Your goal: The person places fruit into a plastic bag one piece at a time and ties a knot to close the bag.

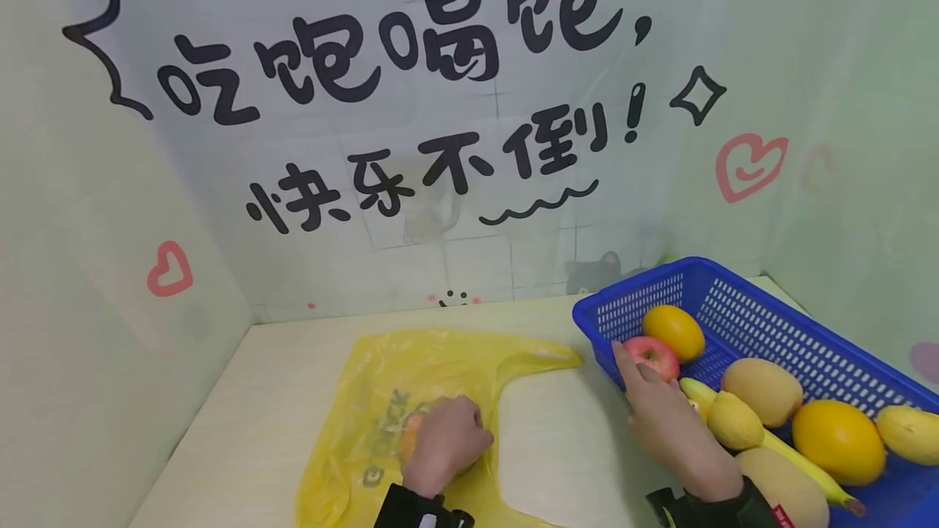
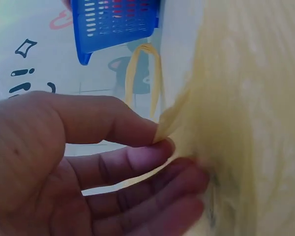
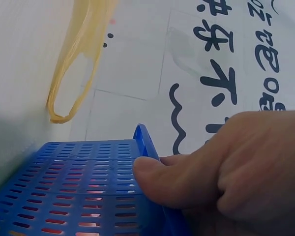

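Observation:
A yellow plastic bag (image 1: pixel 381 381) with dark printing lies flat on the table, its handle loop (image 3: pixel 56 105) stretching toward the basket. My left hand (image 1: pixel 449 442) is over the bag's right side, and thumb and forefinger pinch its thin edge in the left wrist view. An orange-coloured patch (image 1: pixel 411 434) shows beside that hand. My right hand (image 1: pixel 671 418) grips the left rim of a blue plastic basket (image 1: pixel 792 308), with the thumb (image 3: pixel 155 179) outside and the other fingers mostly hidden behind the rim. A red apple (image 1: pixel 653 355) sits inside, right by those fingers.
Also in the basket are an orange (image 1: pixel 673 332), a larger orange fruit (image 1: pixel 839 440), a banana (image 1: pixel 800 463) and several pale yellow fruits (image 1: pixel 761 389). The pale table (image 1: pixel 220 422) ends at a back wall (image 1: pixel 352 267) printed with black characters.

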{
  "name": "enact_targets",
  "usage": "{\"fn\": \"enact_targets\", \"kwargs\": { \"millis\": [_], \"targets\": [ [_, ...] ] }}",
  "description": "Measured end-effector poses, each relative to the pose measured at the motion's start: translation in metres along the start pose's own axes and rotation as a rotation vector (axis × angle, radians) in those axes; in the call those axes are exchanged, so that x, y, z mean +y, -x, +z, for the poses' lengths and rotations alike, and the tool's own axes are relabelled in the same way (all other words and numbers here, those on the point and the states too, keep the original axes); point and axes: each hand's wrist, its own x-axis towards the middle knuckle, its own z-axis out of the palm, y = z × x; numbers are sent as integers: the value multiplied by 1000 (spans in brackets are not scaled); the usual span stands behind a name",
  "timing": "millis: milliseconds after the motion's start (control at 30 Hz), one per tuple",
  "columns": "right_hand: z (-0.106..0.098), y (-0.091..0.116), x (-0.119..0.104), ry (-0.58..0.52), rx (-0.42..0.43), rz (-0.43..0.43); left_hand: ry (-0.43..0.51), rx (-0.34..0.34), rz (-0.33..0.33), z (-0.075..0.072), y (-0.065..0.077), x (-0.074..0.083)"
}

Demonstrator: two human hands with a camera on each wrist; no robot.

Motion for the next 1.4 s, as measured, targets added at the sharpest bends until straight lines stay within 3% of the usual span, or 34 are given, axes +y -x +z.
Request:
{"fn": "enact_targets", "kwargs": {
  "millis": [200, 300, 567, 700, 900, 1033, 1133, 1233, 1300, 1400],
  "targets": [
    [0, 1, -2, 13, 2, -3, 212, -51, -47, -8, -2, -1],
    [0, 1, -2, 11, 3, -2, 267, -76, -73, -12, -2, 0],
    [0, 1, -3, 17, 2, -7, 227, -138, -37, -15, -1, 3],
    [0, 1, -3, 20, 13, -16, 220, -74, -57, -14, -2, 5],
    [0, 1, -3, 30, 17, -11, 189, 142, -72, -9, -3, 10],
    [5, 2, -7, 83, 93, -26, 250, 204, -105, -8, -5, 10],
    [10, 1, -14, 74, 189, -117, 310, 216, -105, -11, -4, 9],
    [13, -1, -22, -15, 212, -288, 358, 207, -99, -16, -1, 9],
    [15, -3, -28, -48, 184, -437, 379, 204, -93, -21, 1, 10],
    [19, -5, -36, -87, 56, -580, 400, 181, -80, -31, 6, 13]
  ]
}}
